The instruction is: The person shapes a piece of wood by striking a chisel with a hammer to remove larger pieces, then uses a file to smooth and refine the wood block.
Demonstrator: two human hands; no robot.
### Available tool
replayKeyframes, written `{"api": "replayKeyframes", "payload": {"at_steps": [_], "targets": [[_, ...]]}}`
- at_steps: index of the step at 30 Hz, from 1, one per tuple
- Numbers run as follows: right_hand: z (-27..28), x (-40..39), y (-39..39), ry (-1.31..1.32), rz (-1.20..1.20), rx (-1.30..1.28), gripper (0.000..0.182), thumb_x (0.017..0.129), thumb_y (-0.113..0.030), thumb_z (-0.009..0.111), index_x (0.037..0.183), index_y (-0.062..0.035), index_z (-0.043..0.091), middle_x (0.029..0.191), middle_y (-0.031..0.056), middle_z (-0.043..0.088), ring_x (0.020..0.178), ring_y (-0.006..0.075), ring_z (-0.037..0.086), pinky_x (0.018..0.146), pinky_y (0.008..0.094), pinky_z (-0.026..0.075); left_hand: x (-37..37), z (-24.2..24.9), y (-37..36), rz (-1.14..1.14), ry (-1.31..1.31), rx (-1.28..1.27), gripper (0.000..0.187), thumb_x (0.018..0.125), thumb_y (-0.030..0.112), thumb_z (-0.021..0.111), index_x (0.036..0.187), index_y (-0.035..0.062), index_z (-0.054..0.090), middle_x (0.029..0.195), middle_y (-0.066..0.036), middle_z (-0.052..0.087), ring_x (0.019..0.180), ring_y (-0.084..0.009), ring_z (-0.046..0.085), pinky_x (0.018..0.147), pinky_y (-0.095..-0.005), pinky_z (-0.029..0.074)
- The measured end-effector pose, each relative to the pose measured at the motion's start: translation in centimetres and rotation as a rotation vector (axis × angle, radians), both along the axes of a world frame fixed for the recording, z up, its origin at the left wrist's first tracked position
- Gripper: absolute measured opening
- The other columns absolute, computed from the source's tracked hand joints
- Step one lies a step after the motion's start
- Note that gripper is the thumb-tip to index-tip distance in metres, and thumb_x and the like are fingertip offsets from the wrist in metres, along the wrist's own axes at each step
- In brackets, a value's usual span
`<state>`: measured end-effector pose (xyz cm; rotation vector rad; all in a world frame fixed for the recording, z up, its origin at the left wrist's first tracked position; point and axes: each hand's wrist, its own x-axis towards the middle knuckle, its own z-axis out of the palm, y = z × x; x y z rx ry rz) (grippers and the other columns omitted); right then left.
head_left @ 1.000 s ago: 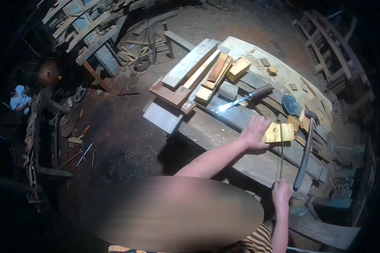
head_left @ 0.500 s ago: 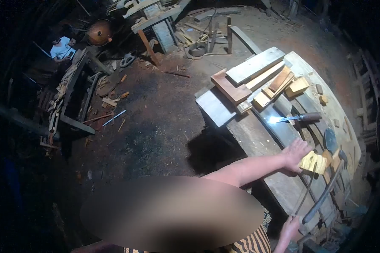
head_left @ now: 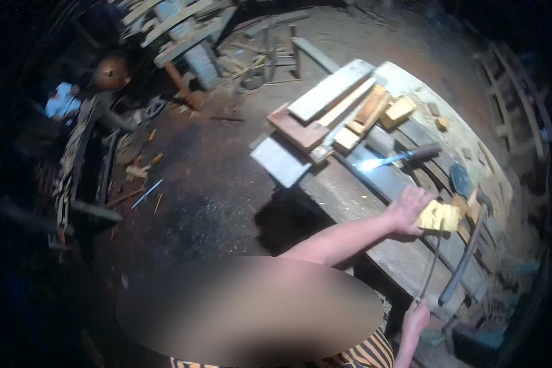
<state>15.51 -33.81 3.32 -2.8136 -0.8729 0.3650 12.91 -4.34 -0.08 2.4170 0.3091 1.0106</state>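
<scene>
A pale yellow carved block of wood [head_left: 438,217] lies at the right side of the workbench. My left hand [head_left: 407,210] is closed around its left end. In my right hand [head_left: 416,318], low at the right, is a long thin rod-like tool [head_left: 432,270]; its far end meets the block's near face. Beside that tool lies a long dark curved handle [head_left: 463,267]. A bright-bladed tool with a dark wooden handle [head_left: 424,152] rests beyond my left hand. Right of it sits a dark rounded piece [head_left: 460,178].
Planks [head_left: 331,91] and short wood blocks [head_left: 400,111] are stacked on the far part of the bench [head_left: 343,195]. A seated person [head_left: 62,101] is at the far left, near a wood-covered bench. Sticks and scraps [head_left: 147,194] litter the dark floor.
The camera view has turned, so the bench and both hands appear farther left and slightly higher. My hands keep their holds on the block and the rod-like tool.
</scene>
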Motion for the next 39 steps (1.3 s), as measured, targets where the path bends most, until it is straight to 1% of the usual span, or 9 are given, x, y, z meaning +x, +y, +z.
{"api": "replayKeyframes", "payload": {"at_steps": [1, 7, 8, 11, 14, 17, 26, 35, 39], "targets": [[1.3, -0.6, 0.9, 0.023, -0.044, -0.029, 0.023, 0.084, -0.015, 0.053, 0.102, -0.0006, 0.056, 0.087, 0.0261, 0.061, 0.087, 0.042, 0.058, 0.073, 0.0492, 0.044, -0.6, 1.4, 0.1, -0.063, 0.196, -0.136, 0.089, 0.054, 0.039, 0.075, 0.127, 0.005, 0.037, 0.105, -0.017, 0.044, 0.102, -0.0356, 0.042, 0.096, -0.0465, 0.029], [-1.8, 4.7, 8.5, -0.027, 0.062, 0.218, 0.027, 0.084, -0.01, 0.041, 0.105, -0.0018, 0.054, 0.088, 0.0265, 0.061, 0.086, 0.0439, 0.058, 0.074, 0.0508, 0.045, -0.2, 3.3, -0.7, -0.05, 0.093, -0.131, 0.049, 0.058, 0.036, 0.071, 0.093, 0.0069, 0.052, 0.084, -0.017, 0.053, 0.084, -0.0365, 0.05, 0.075, -0.0467, 0.038], [1.9, 4.0, 10.9, 0.006, 0.021, 0.077, 0.025, 0.084, -0.01, 0.039, 0.101, -0.0008, 0.055, 0.09, 0.0253, 0.062, 0.087, 0.0432, 0.059, 0.076, 0.0514, 0.045, -0.4, 3.4, -0.9, -0.036, 0.109, -0.143, 0.051, 0.058, 0.031, 0.069, 0.097, 0.0034, 0.052, 0.09, -0.02, 0.053, 0.088, -0.0389, 0.049, 0.076, -0.0462, 0.039], [2.3, 4.2, 10.9, -0.04, 0.028, 0.014, 0.019, 0.084, -0.012, 0.044, 0.091, -0.0007, 0.058, 0.087, 0.0235, 0.063, 0.083, 0.0404, 0.061, 0.073, 0.052, 0.046, -0.3, 2.3, -1.0, -0.033, 0.24, -0.087, 0.08, 0.057, 0.034, 0.071, 0.124, 0.002, 0.041, 0.103, -0.02, 0.049, 0.097, -0.0376, 0.043, 0.086, -0.0456, 0.037], [-0.1, 2.0, 4.8, -0.169, 0.132, 0.107, 0.015, 0.082, -0.013, 0.048, 0.087, -0.0011, 0.057, 0.083, 0.0231, 0.062, 0.078, 0.0401, 0.061, 0.07, 0.0515, 0.047, -0.3, 1.9, -0.8, -0.042, 0.233, -0.061, 0.082, 0.055, 0.034, 0.074, 0.124, 0.0046, 0.039, 0.101, -0.018, 0.048, 0.094, -0.0364, 0.044, 0.087, -0.0453, 0.035], [1.0, -0.7, 0.3, 0.023, 0.0, -0.023, 0.017, 0.081, -0.015, 0.051, 0.09, -0.0006, 0.054, 0.068, 0.023, 0.061, 0.069, 0.0404, 0.061, 0.068, 0.0512, 0.048, 0.1, 1.7, -0.3, -0.054, 0.209, -0.01, 0.08, 0.054, 0.034, 0.075, 0.121, 0.0053, 0.04, 0.098, -0.016, 0.047, 0.093, -0.035, 0.044, 0.085, -0.0445, 0.034], [0.6, 5.2, 11.2, -0.096, 0.134, 0.219, 0.019, 0.082, -0.011, 0.043, 0.089, 0.0007, 0.056, 0.075, 0.024, 0.062, 0.073, 0.0403, 0.062, 0.066, 0.0496, 0.049, 0.1, 1.6, -0.5, -0.04, 0.174, 0.032, 0.077, 0.051, 0.027, 0.076, 0.117, 0.006, 0.042, 0.1, -0.016, 0.048, 0.094, -0.0348, 0.046, 0.083, -0.0441, 0.037], [2.0, -0.2, 0.3, -0.03, 0.096, 0.055, 0.017, 0.077, -0.009, 0.048, 0.088, 0.0015, 0.056, 0.071, 0.0236, 0.062, 0.069, 0.0397, 0.063, 0.065, 0.0501, 0.049, 0.0, 2.1, -0.6, -0.032, 0.211, 0.017, 0.075, 0.052, 0.027, 0.075, 0.116, 0.007, 0.043, 0.098, -0.016, 0.049, 0.095, -0.0352, 0.046, 0.083, -0.0445, 0.037], [2.7, 1.5, 3.2, 0.028, 0.103, 0.044, 0.019, 0.078, -0.009, 0.047, 0.089, 0.0022, 0.056, 0.075, 0.0244, 0.063, 0.074, 0.0399, 0.063, 0.066, 0.0499, 0.048, 0.3, 2.0, -0.6, -0.033, 0.258, 0.031, 0.073, 0.052, 0.027, 0.075, 0.114, 0.0068, 0.043, 0.098, -0.016, 0.048, 0.094, -0.0352, 0.046, 0.083, -0.0448, 0.036]]}}
